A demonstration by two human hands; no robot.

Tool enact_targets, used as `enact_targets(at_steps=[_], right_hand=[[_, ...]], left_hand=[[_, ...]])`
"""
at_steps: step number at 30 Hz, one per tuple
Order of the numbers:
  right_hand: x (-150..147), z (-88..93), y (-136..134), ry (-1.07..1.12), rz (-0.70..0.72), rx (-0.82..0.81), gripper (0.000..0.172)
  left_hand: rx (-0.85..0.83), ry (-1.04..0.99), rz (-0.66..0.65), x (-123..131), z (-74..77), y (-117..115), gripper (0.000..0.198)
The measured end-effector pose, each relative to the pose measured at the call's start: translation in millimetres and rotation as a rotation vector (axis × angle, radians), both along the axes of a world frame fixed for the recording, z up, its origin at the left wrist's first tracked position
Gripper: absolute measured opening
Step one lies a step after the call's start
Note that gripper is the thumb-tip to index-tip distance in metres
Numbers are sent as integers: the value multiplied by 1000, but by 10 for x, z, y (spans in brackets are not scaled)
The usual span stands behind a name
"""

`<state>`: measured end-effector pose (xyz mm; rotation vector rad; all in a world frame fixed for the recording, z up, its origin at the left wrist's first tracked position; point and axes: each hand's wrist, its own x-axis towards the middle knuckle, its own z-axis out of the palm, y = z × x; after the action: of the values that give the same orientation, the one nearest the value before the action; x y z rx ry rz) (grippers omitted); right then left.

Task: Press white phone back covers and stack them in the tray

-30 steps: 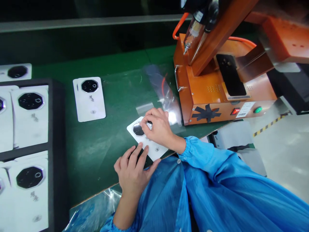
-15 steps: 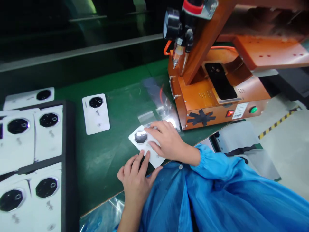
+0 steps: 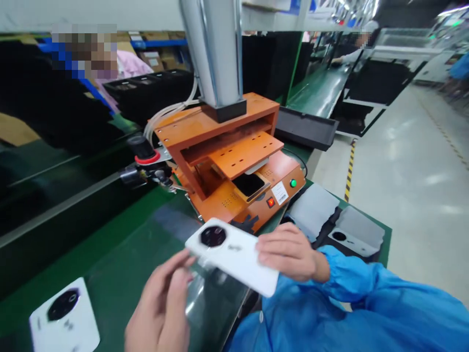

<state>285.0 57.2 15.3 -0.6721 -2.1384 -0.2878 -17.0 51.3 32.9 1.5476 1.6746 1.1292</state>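
Observation:
My right hand [image 3: 287, 252] grips the lower end of a white phone back cover [image 3: 238, 261], fingers on top of it. The cover is raised above the bench, its round black camera window toward the upper left. My left hand [image 3: 161, 303] is slightly blurred, fingers bent and apart, with a fingertip at the cover's left corner; whether it presses there I cannot tell. Another white back cover [image 3: 82, 318] lies on the green bench at the lower left. Just beyond the held cover stands an orange press machine [image 3: 216, 200] with a dark phone-shaped recess [image 3: 251, 185].
A pressure regulator [image 3: 142, 159] juts from the press's left side. To the right, a dark tray [image 3: 322, 227] holds white covers under translucent sheets. A black tray [image 3: 308, 128] sits behind the press. Two people [image 3: 128, 66] are beyond the bench, and yellow-black tape [image 3: 350, 171] marks the floor.
The back cover has been lifted off the bench, now in my right hand. My left hand has moved to its left corner. The view has swung up and right, showing the whole press.

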Motion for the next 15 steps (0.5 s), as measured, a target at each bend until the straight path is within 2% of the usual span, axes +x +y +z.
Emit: enact_targets(at_steps=[2, 5, 7, 9, 12, 14, 15], right_hand=[[413, 65, -111, 2, -207, 32, 26], [832, 26, -206, -6, -457, 91, 28], [980, -63, -204, -3, -549, 123, 33], [1058, -164, -150, 19, -600, 130, 35], [1103, -279, 47, 72, -644, 74, 31], [1099, -306, 258, 108, -658, 1, 28], [1083, -301, 382, 118, -653, -36, 28]], left_hand=[[-175, -265, -148, 476, 183, 344, 47], [-265, -634, -314, 1114, 327, 873, 65], [-269, -848, -364, 1439, 365, 1188, 60], [-230, -983, -322, 1682, 387, 1438, 49], [-160, -1021, -183, 1871, 405, 1604, 40], [-157, -994, -148, 1857, 383, 1511, 36], [-173, -973, -148, 1806, 352, 1393, 35]])
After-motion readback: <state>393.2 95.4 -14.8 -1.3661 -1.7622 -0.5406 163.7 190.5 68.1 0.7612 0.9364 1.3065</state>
